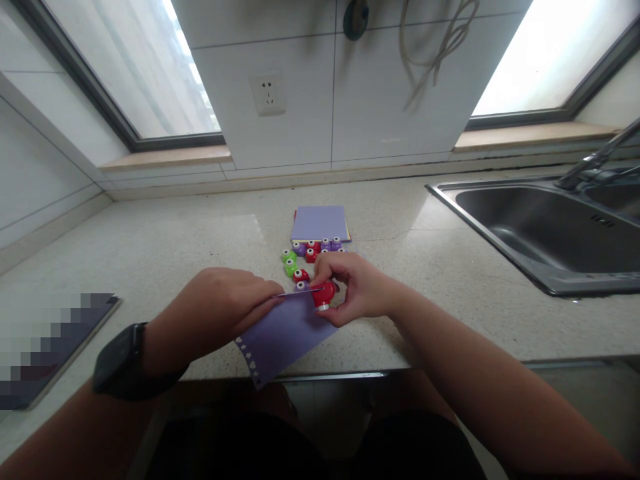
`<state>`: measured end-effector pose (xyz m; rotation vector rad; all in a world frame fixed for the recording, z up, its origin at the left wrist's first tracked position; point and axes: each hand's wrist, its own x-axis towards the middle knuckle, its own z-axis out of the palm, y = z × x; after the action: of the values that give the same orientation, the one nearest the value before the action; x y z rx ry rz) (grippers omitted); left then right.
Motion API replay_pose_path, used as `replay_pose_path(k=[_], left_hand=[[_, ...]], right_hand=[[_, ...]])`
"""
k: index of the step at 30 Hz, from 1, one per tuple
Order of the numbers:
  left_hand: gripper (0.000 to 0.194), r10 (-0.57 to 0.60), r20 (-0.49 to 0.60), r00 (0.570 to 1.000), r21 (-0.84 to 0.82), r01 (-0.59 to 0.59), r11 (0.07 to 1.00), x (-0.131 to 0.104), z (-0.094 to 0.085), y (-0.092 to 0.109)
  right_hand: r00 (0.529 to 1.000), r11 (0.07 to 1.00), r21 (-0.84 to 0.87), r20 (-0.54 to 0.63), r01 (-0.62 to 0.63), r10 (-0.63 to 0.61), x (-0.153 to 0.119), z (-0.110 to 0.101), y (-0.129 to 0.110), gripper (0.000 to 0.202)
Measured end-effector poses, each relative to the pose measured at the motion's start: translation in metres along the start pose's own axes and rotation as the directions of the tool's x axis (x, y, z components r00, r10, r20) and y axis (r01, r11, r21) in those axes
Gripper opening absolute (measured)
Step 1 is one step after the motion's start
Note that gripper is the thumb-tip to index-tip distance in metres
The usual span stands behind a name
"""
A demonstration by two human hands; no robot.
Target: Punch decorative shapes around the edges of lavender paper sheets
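Sheet of purple paper [295, 333], shaped holes [249, 355] lining its near left edge, overhangs the speckled countertop [200, 233]. The left hand [225, 300], nearly closed, pinches the sheet's far side; the right hand [367, 288], partly curled, grips a red craft punch [324, 295] at its far right edge. Beyond lie green, red and purple punches [311, 255] and a purple-topped paper stack [319, 223].

We found the left hand [225, 300] back upward, fingers together, left of the red punch [325, 295]; the right hand [361, 285], thumb and fingers curled, gripped it.
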<state>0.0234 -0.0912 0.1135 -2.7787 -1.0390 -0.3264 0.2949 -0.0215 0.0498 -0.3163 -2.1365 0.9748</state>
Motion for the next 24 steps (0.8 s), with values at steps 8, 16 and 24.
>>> replay_pose_path(k=[8,16,24], left_hand=[[0.036,0.002,-0.027,1.000,-0.037,-0.003,0.999,0.0027,-0.0019,0.0039],[0.035,0.018,-0.014,1.000,-0.031,-0.019,0.999,0.0055,-0.0061,0.0068],[0.033,0.016,-0.033,0.999,-0.042,-0.018,0.999,0.0042,-0.0052,0.0087]], right_hand=[[1.000,0.997,0.081,-0.022,0.011,-0.009,-0.0007,0.0026,0.0059,0.032],[1.000,0.996,0.091,-0.023,0.018,-0.016,-0.0011,0.0012,0.0056,0.032],[0.997,0.997,0.050,-0.044,0.063,-0.061,0.0010,0.0026,0.0019,0.029]])
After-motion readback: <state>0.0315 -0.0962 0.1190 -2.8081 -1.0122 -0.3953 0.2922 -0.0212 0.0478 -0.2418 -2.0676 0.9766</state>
